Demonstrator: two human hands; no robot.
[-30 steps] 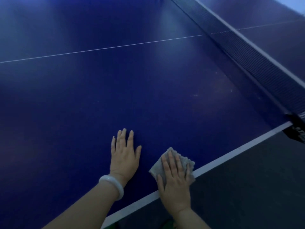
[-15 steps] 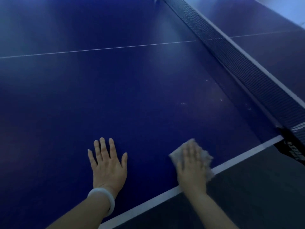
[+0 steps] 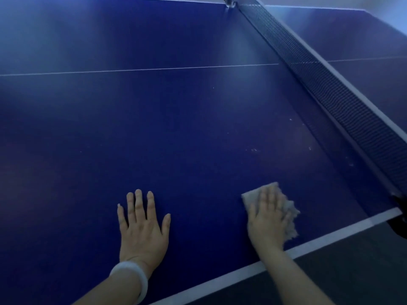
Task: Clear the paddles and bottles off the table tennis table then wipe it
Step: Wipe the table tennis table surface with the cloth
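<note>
The dark blue table tennis table (image 3: 176,133) fills the view. My right hand (image 3: 267,219) lies flat with straight fingers on a grey cloth (image 3: 290,214), pressing it onto the tabletop near the white side line. My left hand (image 3: 143,227) rests flat on the bare tabletop to the left, fingers spread, a pale bangle on its wrist. No paddle or bottle shows on this half, except a small clear object (image 3: 229,2) at the far end of the net, too small to tell what it is.
The net (image 3: 330,91) runs from the far middle to the near right, ending at a black clamp (image 3: 399,201). A thin white centre line (image 3: 141,70) crosses the table. Small pale specks (image 3: 254,150) lie near the net. Dark floor (image 3: 330,271) lies beyond the white edge.
My right hand has slid the cloth to the right along the table edge, toward the net. My left hand stays flat on the table, now farther from the right hand.
</note>
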